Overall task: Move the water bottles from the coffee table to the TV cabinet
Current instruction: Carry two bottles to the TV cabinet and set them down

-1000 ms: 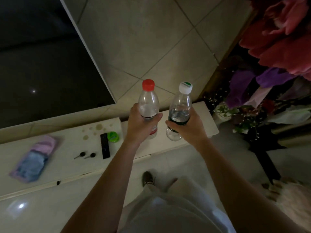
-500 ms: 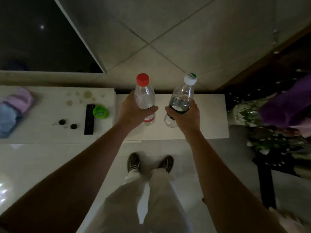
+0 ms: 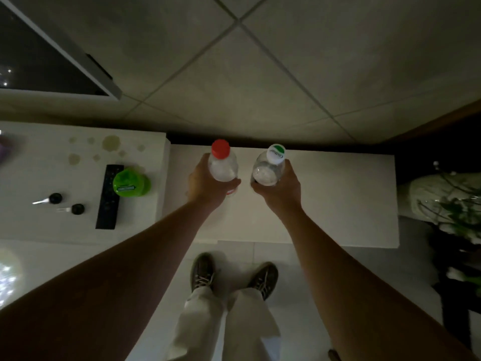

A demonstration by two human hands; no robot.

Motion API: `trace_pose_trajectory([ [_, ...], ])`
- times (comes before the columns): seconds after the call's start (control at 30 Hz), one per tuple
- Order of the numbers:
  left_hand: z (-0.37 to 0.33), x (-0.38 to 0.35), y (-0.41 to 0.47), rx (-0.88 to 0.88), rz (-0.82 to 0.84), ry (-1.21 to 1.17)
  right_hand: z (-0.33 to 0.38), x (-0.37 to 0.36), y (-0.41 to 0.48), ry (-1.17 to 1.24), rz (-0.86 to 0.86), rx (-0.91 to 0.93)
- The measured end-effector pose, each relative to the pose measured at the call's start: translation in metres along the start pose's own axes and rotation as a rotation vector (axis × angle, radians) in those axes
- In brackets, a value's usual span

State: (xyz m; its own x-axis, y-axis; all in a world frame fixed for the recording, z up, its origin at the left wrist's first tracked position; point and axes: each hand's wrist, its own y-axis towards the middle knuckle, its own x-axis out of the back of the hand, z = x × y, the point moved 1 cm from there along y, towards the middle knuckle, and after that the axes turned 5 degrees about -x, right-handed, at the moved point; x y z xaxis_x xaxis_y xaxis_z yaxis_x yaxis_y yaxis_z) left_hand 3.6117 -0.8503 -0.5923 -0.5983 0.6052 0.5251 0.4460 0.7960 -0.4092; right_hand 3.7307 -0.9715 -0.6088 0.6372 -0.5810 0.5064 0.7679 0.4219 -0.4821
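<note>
My left hand (image 3: 208, 185) is wrapped around a clear water bottle with a red cap (image 3: 222, 162). A second clear bottle with a white and green cap (image 3: 269, 166) is gripped in my right hand (image 3: 279, 190). Both bottles stand upright, side by side, over the white TV cabinet top (image 3: 338, 199), near its back edge. I see them almost straight from above, so I cannot tell whether their bases touch the surface.
On the cabinet's left section lie a black remote (image 3: 109, 196), a green round lid (image 3: 131, 182) and two small black knobs (image 3: 66, 203). The TV screen (image 3: 39, 63) hangs at upper left. A plant (image 3: 453, 204) stands at right. My shoes (image 3: 231, 276) are below.
The view has tilted further down and moved closer to the cabinet. Both bottles have gone lower over the cabinet top, still held in my hands.
</note>
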Motion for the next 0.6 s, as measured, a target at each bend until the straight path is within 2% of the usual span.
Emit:
trace_pose_trajectory([
  [0.13,0.042,-0.029,0.037,0.001,-0.005,0.008,-0.015,-0.01,0.03,-0.03,0.031,0.021],
  [0.3,0.032,-0.039,0.039,0.012,-0.007,0.097,-0.029,-0.02,0.047,-0.051,0.072,0.041],
  [0.6,0.058,-0.047,0.05,0.061,-0.041,0.072,-0.042,-0.043,0.062,-0.071,0.089,0.08],
])
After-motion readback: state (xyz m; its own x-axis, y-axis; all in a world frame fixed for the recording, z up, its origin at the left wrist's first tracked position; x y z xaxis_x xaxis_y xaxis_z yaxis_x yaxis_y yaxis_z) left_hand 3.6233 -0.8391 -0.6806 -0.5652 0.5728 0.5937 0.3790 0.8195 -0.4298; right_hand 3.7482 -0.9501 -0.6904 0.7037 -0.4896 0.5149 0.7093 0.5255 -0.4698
